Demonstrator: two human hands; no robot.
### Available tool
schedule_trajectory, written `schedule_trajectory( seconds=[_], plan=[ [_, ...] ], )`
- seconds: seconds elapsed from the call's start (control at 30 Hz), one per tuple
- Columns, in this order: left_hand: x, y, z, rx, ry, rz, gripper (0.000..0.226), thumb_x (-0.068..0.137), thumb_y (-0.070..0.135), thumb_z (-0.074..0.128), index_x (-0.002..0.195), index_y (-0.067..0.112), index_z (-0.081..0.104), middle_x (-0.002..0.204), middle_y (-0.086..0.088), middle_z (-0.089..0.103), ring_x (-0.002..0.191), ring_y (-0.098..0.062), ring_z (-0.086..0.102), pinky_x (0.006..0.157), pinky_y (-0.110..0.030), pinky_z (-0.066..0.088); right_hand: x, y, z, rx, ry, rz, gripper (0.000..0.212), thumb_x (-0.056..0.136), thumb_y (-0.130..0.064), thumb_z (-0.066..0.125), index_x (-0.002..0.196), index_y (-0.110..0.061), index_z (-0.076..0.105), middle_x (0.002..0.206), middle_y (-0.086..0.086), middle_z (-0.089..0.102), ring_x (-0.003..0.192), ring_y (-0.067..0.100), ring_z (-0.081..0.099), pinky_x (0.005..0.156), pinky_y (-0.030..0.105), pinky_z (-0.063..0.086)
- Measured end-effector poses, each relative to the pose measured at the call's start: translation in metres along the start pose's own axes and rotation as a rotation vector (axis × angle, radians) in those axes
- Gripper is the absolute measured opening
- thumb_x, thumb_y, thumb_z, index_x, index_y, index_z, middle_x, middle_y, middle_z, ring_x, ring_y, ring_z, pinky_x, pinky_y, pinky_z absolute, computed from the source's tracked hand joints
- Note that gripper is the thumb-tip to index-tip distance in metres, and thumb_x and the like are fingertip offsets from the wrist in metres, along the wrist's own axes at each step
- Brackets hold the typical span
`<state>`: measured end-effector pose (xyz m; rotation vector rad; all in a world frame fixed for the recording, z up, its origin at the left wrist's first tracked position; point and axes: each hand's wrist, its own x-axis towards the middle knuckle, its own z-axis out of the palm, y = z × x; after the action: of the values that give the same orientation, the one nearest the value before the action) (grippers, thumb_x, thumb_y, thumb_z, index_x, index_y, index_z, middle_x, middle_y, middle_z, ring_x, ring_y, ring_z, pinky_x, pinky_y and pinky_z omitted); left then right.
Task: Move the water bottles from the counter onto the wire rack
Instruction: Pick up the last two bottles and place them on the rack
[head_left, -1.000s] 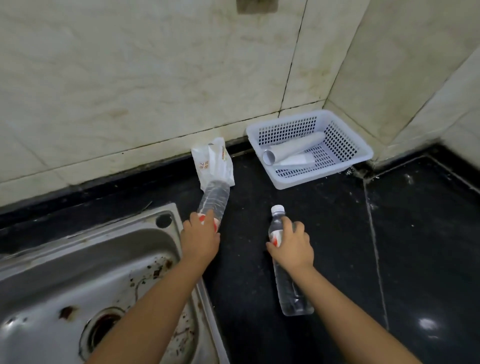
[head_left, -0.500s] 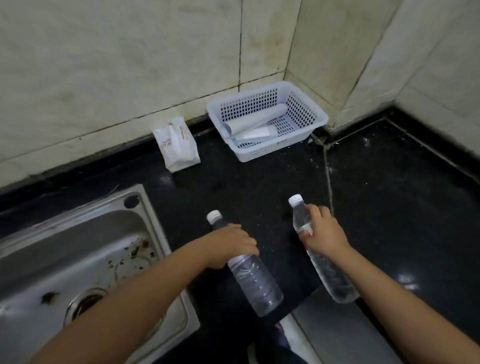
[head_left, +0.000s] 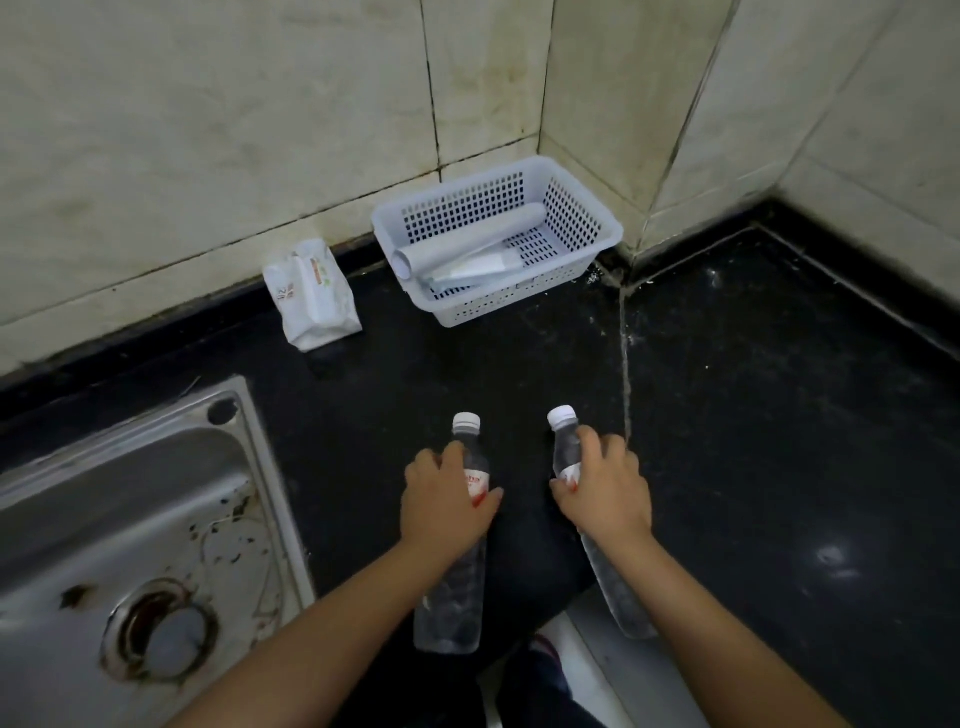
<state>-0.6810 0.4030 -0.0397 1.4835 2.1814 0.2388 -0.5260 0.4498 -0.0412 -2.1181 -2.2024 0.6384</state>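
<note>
Left hand (head_left: 445, 506) clamped on left water bottle (head_left: 454, 582); right hand (head_left: 605, 491) clamped on right water bottle (head_left: 566, 452). Both bottles clear, white-capped, held above counter (head_left: 753, 415) front edge, caps pointing toward wall. White perforated basket (head_left: 597, 218) in corner holds rolled pale tube (head_left: 467, 247) plus flatter white items. Tissue pack (head_left: 311, 293) against wall, print unreadable. Steel sink (head_left: 130, 519) at left, stained. Counter black, speckled; walls cream tile. Bottle labels red-white, text illegible.

A sink (head_left: 130, 519) is set into the counter (head_left: 753, 415) at the left. A basket (head_left: 582, 260) is placed in the back corner, a packet (head_left: 311, 293) to its left, and two bottles (head_left: 452, 587) nearer the front.
</note>
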Motion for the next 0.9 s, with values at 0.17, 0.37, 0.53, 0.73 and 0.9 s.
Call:
schedule_trajectory(
  seconds=[0.17,0.37,0.53,0.73,0.9],
  plan=[
    [0.008,0.013,0.010,0.185,0.001,-0.114,0.071,0.084,0.043,0.055,0.140,0.016,0.021,0.130,-0.014,0.034,0.120,-0.029,0.036,0.095,-0.037,0.042,0.003,0.005,0.005,0.002,0.033,-0.014,0.063,0.082,-0.040,0.060,0.133,-0.022,0.029,0.130,0.008,0.040,0.121,0.028,0.040,0.097,0.040,0.037],
    [0.010,0.011,0.006,0.131,0.024,-0.084,0.062,0.085,0.036,0.056,0.136,0.014,0.028,0.126,-0.015,0.039,0.116,-0.030,0.040,0.092,-0.038,0.045,0.004,0.006,0.003,-0.020,0.094,-0.042,0.058,0.084,-0.038,0.057,0.132,-0.020,0.031,0.129,0.007,0.042,0.119,0.028,0.040,0.099,0.039,0.035],
    [-0.006,0.022,0.001,0.200,0.005,0.184,0.057,0.088,0.032,0.054,0.136,0.012,0.030,0.128,-0.017,0.042,0.115,-0.031,0.043,0.092,-0.038,0.044,-0.028,0.003,0.003,-0.024,0.302,-0.013,0.056,0.080,-0.026,0.065,0.127,-0.007,0.041,0.118,0.017,0.050,0.107,0.034,0.047,0.087,0.043,0.040],
    [-0.052,0.053,-0.001,0.368,0.074,0.706,0.066,0.090,0.033,0.052,0.144,0.012,0.020,0.135,-0.017,0.035,0.115,-0.030,0.042,0.092,-0.037,0.042,-0.123,0.030,0.003,0.265,0.628,0.292,0.059,0.070,-0.011,0.076,0.114,0.003,0.040,0.110,0.032,0.052,0.098,0.048,0.053,0.081,0.052,0.044],
    [-0.116,0.106,0.022,0.412,0.161,1.132,0.085,0.043,0.030,0.090,0.111,0.006,0.047,0.092,-0.023,0.065,0.067,-0.034,0.064,0.051,-0.035,0.054,-0.214,0.069,-0.009,0.224,0.849,0.427,0.057,0.058,-0.024,0.068,0.098,-0.005,0.032,0.091,0.031,0.059,0.074,0.047,0.060,0.060,0.049,0.050]
  ],
)
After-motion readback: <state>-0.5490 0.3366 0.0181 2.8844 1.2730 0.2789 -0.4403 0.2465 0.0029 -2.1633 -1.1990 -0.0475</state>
